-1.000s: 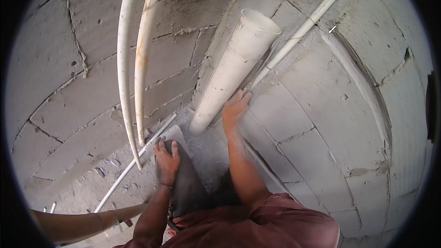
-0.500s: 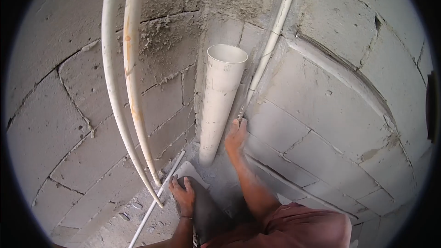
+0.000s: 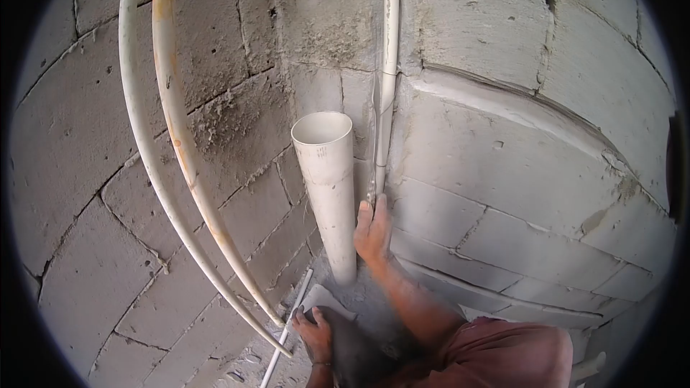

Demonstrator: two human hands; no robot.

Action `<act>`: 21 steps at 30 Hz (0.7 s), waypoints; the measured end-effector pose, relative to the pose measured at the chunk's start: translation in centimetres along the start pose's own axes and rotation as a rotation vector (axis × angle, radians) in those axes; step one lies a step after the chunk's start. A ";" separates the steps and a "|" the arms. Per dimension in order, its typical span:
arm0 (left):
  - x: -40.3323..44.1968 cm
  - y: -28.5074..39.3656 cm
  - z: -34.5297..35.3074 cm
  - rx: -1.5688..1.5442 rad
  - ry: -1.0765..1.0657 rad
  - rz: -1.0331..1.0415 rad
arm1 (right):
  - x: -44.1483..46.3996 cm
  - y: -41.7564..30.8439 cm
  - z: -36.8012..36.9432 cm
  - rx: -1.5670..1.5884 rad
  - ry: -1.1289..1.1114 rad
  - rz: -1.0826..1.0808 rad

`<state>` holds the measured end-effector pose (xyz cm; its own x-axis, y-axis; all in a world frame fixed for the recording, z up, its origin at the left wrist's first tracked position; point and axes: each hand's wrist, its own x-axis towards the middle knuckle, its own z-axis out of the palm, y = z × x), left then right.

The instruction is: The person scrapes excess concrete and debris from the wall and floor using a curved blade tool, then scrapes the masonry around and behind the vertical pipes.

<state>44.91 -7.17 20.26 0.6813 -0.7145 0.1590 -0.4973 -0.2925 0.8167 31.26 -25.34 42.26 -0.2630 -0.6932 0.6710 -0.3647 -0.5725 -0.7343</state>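
Observation:
My right hand [image 3: 374, 233] is raised at the wall corner, just right of the wide white pipe [image 3: 327, 179]. Its fingers are closed around the lower end of a thin greyish strip [image 3: 376, 140], which I cannot make out clearly. The strip runs up beside a narrow white pipe [image 3: 389, 36] fixed along the wall. Over my dark-clothed knee [image 3: 352, 348] lies my left hand [image 3: 314, 336], fingers spread and holding nothing. A pale flat piece [image 3: 327, 300] shows just beyond that knee.
Two long curved white pipes [image 3: 147, 151] hang down at the left, one stained orange. A thin white rod [image 3: 287, 327] lies across rubble on the floor. Grey block walls [image 3: 474, 144] meet at the corner, and a groove runs across the right wall.
The view has turned, so the wide pipe now appears lower and more upright. My right hand stays beside the wall pipe; my left hand stays on the knee. Another arm at lower left has left view.

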 end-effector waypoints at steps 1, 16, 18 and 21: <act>-0.2 -0.3 0.1 -0.013 -0.003 -0.001 | 2.0 -0.8 0.0 -0.007 0.008 -0.042; -0.8 -0.6 -0.9 0.024 -0.009 -0.084 | -7.0 4.9 -0.1 -0.181 -0.054 0.196; -0.5 -0.6 -0.5 0.018 0.027 -0.065 | -6.9 4.1 -0.7 -0.102 -0.086 0.245; -1.0 0.2 -0.9 0.021 0.048 -0.048 | -2.2 0.8 -0.5 -0.103 0.018 0.026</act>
<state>44.59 -5.97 20.78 0.7295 -0.6682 0.1464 -0.4739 -0.3394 0.8126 31.07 -24.06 40.25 -0.2888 -0.6989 0.6543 -0.4469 -0.5060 -0.7377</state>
